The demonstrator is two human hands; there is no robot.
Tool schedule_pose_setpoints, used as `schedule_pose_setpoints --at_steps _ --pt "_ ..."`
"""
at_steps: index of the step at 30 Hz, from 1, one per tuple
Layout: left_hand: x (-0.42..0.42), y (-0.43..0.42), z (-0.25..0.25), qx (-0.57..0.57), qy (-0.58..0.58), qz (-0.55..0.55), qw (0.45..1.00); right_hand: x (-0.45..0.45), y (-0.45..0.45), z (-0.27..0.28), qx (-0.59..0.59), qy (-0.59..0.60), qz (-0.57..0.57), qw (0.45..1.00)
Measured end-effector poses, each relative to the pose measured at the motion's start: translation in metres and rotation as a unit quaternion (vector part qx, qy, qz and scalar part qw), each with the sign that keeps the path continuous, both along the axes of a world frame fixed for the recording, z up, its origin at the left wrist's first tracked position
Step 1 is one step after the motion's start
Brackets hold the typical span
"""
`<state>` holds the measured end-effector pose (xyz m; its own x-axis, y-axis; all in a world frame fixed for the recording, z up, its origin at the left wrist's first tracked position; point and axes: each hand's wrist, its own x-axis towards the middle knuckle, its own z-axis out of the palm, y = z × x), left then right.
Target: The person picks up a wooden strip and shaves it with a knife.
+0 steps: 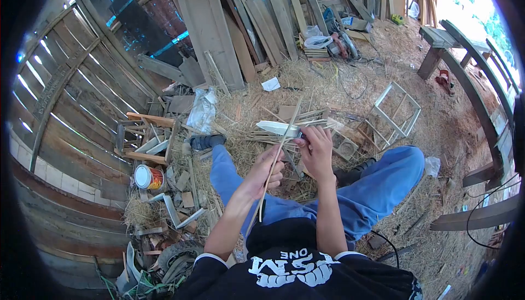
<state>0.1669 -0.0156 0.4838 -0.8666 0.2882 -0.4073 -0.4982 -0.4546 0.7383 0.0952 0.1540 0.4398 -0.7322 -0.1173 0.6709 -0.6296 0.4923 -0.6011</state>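
Observation:
My left hand is closed around a long thin wooden strip, which runs from beside my torso up past my hands. In my right hand is a knife with a broad pale blade pointing left. The blade crosses the strip just above my left hand and appears to touch it. Most of the knife's handle is hidden by my right fingers. Beyond my hands, a pile of thin strips lies on the shaving-covered ground between my legs.
A light wooden frame stands to the right, near a long bench. On the left are a paint bucket, a small wooden stool and scrap wood. Tall boards lean at the back, with a power saw nearby.

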Motion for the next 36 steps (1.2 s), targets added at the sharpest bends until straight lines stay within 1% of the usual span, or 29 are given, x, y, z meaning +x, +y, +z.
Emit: schedule_pose_setpoints --at_steps 3,6,9,10,11,12,13,14,15,16,17,18,19,20,21,24,28,32,36 --pt "0.006 0.002 0.004 -0.030 -0.010 0.021 0.999 0.000 0.003 0.001 0.004 0.003 0.006 1.000" --pt "0.008 -0.005 -0.003 -0.031 -0.017 0.020 0.999 -0.004 0.004 -0.002 0.010 0.023 0.015 1.000" --pt "0.023 -0.009 -0.008 -0.052 -0.041 0.019 0.998 -0.017 0.016 -0.026 0.005 0.007 -0.059 0.998" --pt "0.037 -0.015 -0.009 -0.063 -0.060 0.019 0.996 -0.040 0.036 -0.063 -0.090 -0.093 -0.180 0.975" --pt "0.059 -0.023 -0.010 -0.074 -0.081 0.020 0.994 -0.043 0.069 -0.049 -0.162 -0.185 -0.206 0.947" --pt "0.070 -0.030 -0.009 -0.090 -0.102 0.020 0.990 -0.041 0.095 -0.050 -0.066 -0.161 -0.262 0.949" --pt "0.067 -0.034 -0.026 -0.099 -0.082 0.090 0.988 -0.039 0.096 -0.046 -0.079 -0.129 -0.274 0.950" --pt "0.072 -0.034 -0.040 -0.064 -0.077 0.100 0.990 -0.026 0.090 -0.046 -0.066 -0.112 -0.244 0.961" --pt "0.059 -0.032 -0.044 -0.032 -0.055 0.101 0.993 -0.022 0.073 -0.037 -0.063 -0.081 -0.221 0.970" --pt "0.038 -0.030 -0.041 0.001 -0.022 0.097 0.995 -0.027 0.057 -0.024 -0.062 -0.038 -0.202 0.977" --pt "0.029 -0.026 -0.037 0.045 0.002 0.071 0.996 -0.028 0.044 -0.023 -0.040 -0.015 -0.195 0.980" --pt "0.026 -0.021 -0.032 0.050 0.007 0.080 0.996 -0.024 0.034 -0.019 -0.036 -0.047 -0.156 0.986" --pt "0.018 -0.017 -0.024 0.053 0.012 0.089 0.994 -0.023 0.025 -0.020 -0.020 -0.052 -0.142 0.988" --pt "0.008 -0.014 -0.018 0.055 0.022 0.100 0.993 -0.020 0.019 -0.019 -0.034 -0.075 -0.123 0.989" --pt "0.004 -0.016 -0.019 0.083 0.054 0.094 0.991 -0.016 0.013 -0.016 -0.050 -0.098 -0.103 0.989" --pt "-0.003 -0.008 -0.015 0.082 0.063 0.102 0.989 -0.010 -0.004 -0.009 -0.087 -0.135 -0.062 0.985" --pt "-0.009 0.000 -0.011 0.026 0.065 0.121 0.990 -0.005 -0.010 0.003 -0.116 -0.187 0.008 0.975" --pt "-0.011 0.006 -0.012 -0.012 0.083 0.122 0.989 -0.003 -0.015 0.010 -0.154 -0.149 0.095 0.972" --pt "-0.008 0.013 -0.011 -0.068 0.103 0.119 0.985 -0.001 -0.017 0.009 -0.150 -0.184 0.134 0.962"
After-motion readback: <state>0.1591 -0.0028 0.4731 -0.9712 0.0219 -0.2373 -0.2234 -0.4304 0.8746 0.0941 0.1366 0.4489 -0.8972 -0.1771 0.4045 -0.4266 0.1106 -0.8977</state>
